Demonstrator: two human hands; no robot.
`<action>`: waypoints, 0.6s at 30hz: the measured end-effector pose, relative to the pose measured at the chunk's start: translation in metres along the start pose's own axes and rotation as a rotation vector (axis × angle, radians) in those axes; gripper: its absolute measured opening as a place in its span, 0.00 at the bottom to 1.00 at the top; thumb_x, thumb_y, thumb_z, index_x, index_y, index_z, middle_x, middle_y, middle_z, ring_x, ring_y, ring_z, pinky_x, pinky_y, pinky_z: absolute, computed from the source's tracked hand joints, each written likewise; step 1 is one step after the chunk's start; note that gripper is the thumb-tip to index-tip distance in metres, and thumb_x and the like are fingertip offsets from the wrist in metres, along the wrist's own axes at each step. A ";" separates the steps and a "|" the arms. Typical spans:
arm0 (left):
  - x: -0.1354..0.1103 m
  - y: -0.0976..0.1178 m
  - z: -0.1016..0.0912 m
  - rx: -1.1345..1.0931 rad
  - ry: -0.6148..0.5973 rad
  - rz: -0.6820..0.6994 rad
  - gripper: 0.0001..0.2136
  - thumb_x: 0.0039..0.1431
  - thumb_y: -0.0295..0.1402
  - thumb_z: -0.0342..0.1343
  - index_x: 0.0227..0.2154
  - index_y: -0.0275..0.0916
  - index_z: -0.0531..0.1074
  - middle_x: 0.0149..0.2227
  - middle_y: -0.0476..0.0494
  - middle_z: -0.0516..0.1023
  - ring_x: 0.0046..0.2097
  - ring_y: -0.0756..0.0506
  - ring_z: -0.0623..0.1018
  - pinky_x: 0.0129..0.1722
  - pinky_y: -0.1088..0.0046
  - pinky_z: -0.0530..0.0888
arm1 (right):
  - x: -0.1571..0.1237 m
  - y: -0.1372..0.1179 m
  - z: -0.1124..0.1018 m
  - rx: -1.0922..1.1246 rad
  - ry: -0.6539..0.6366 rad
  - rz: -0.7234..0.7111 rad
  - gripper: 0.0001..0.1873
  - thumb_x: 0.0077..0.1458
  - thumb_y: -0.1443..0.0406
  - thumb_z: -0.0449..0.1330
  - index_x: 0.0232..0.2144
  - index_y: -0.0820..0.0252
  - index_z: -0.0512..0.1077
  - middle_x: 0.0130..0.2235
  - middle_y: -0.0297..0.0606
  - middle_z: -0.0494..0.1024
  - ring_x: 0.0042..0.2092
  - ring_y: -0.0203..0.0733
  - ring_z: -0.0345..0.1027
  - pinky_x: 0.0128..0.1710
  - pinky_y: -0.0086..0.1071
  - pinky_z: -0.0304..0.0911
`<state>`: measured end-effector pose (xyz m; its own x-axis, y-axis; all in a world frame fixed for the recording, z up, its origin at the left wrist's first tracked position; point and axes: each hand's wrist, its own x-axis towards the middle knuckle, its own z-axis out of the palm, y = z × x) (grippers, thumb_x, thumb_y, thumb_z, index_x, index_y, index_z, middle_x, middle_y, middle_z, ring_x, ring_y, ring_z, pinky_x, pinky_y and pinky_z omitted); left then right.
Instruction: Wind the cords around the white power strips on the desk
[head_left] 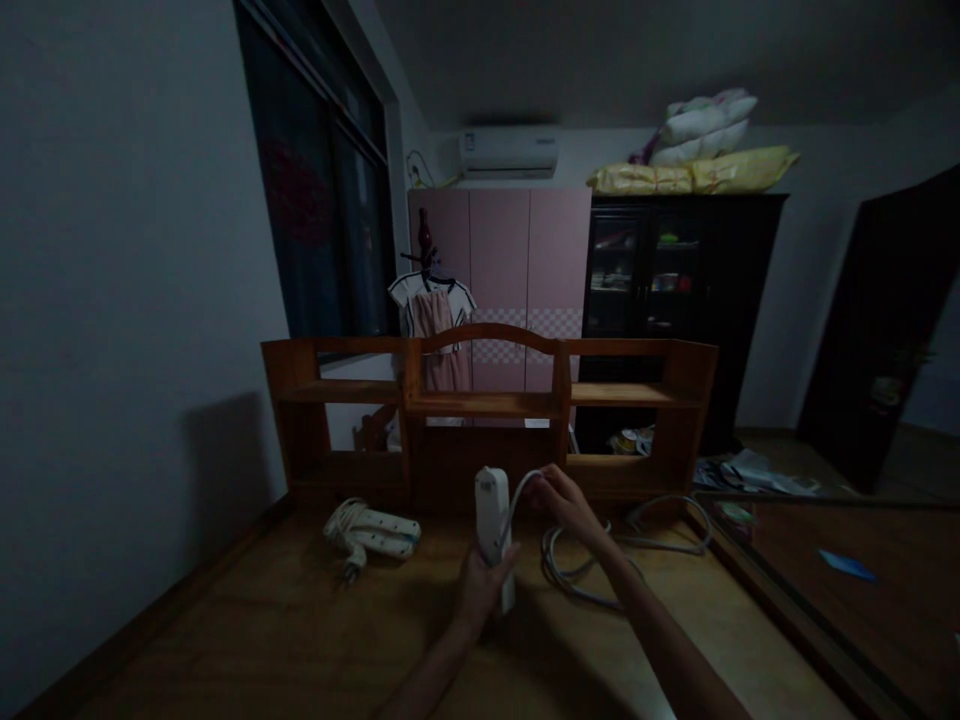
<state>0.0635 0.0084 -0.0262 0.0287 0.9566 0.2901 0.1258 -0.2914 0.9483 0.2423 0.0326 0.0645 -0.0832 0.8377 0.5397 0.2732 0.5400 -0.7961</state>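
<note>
My left hand (480, 588) is wrapped round a white power strip (491, 500), held upright over the wooden surface. My right hand (559, 500) pinches the power strip's pale cord (521, 487) a little to the right of the strip's top, where the cord bends in an arc. Part of the cord runs down along the strip under my left thumb. More grey-white cord (577, 590) lies in loose loops on the surface, beneath and beyond my right forearm. To the left rests a second white power strip (386, 533), its cord bundled at one end, with the plug (350, 573) beside it.
A wooden shelf unit (487, 405) stands along the far edge of the wooden surface (300, 640). At the left is a plain wall (150, 300). Beyond the raised right edge, a blue packet (846, 565) lies on the floor. The room is dim.
</note>
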 end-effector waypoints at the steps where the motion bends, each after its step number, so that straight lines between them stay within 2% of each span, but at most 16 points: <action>1: 0.002 -0.001 -0.003 0.000 0.028 0.015 0.26 0.51 0.50 0.57 0.45 0.34 0.68 0.42 0.38 0.78 0.44 0.40 0.77 0.43 0.67 0.73 | 0.008 -0.003 -0.002 0.007 -0.052 -0.001 0.19 0.59 0.49 0.50 0.35 0.59 0.67 0.33 0.37 0.76 0.30 0.38 0.69 0.31 0.31 0.67; 4: 0.005 -0.002 -0.009 0.012 0.081 0.047 0.27 0.49 0.49 0.60 0.47 0.36 0.67 0.45 0.39 0.76 0.47 0.41 0.76 0.45 0.66 0.72 | 0.025 -0.019 -0.009 0.018 -0.156 -0.021 0.19 0.57 0.50 0.55 0.35 0.60 0.70 0.33 0.37 0.77 0.31 0.37 0.70 0.31 0.30 0.66; 9: -0.006 -0.003 -0.004 0.012 -0.020 -0.060 0.33 0.45 0.50 0.62 0.51 0.34 0.64 0.46 0.35 0.75 0.46 0.40 0.76 0.45 0.66 0.72 | 0.032 -0.059 -0.022 -0.010 -0.230 -0.091 0.17 0.55 0.54 0.60 0.37 0.61 0.74 0.37 0.39 0.78 0.38 0.40 0.71 0.37 0.31 0.66; 11: -0.015 -0.001 -0.002 -0.078 -0.066 -0.098 0.34 0.45 0.52 0.61 0.51 0.36 0.64 0.47 0.35 0.74 0.48 0.40 0.75 0.47 0.66 0.72 | 0.031 -0.070 -0.029 -0.018 -0.214 -0.093 0.17 0.53 0.54 0.62 0.37 0.61 0.76 0.38 0.40 0.79 0.40 0.42 0.72 0.40 0.33 0.66; 13: -0.022 0.004 -0.001 -0.268 -0.225 -0.215 0.31 0.48 0.56 0.55 0.49 0.39 0.66 0.42 0.38 0.76 0.43 0.40 0.77 0.42 0.66 0.74 | 0.031 -0.075 -0.038 -0.050 -0.173 -0.092 0.16 0.52 0.55 0.62 0.37 0.60 0.77 0.39 0.40 0.80 0.41 0.44 0.73 0.42 0.34 0.66; 16: -0.030 0.010 -0.001 -0.470 -0.502 -0.410 0.32 0.51 0.63 0.42 0.40 0.39 0.71 0.27 0.41 0.74 0.27 0.43 0.76 0.26 0.66 0.74 | 0.031 -0.074 -0.050 -0.128 -0.124 -0.103 0.15 0.53 0.56 0.62 0.37 0.59 0.78 0.38 0.39 0.80 0.40 0.44 0.73 0.40 0.33 0.66; 18: -0.031 0.012 -0.002 -0.500 -0.589 -0.442 0.33 0.51 0.64 0.38 0.35 0.39 0.73 0.22 0.43 0.72 0.22 0.44 0.74 0.22 0.67 0.72 | 0.031 -0.073 -0.056 -0.158 -0.124 -0.105 0.14 0.53 0.56 0.62 0.37 0.58 0.78 0.38 0.39 0.80 0.40 0.44 0.73 0.39 0.32 0.66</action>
<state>0.0625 -0.0253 -0.0234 0.6029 0.7918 -0.0980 -0.1973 0.2669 0.9433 0.2732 0.0152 0.1545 -0.2332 0.7867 0.5716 0.4025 0.6132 -0.6797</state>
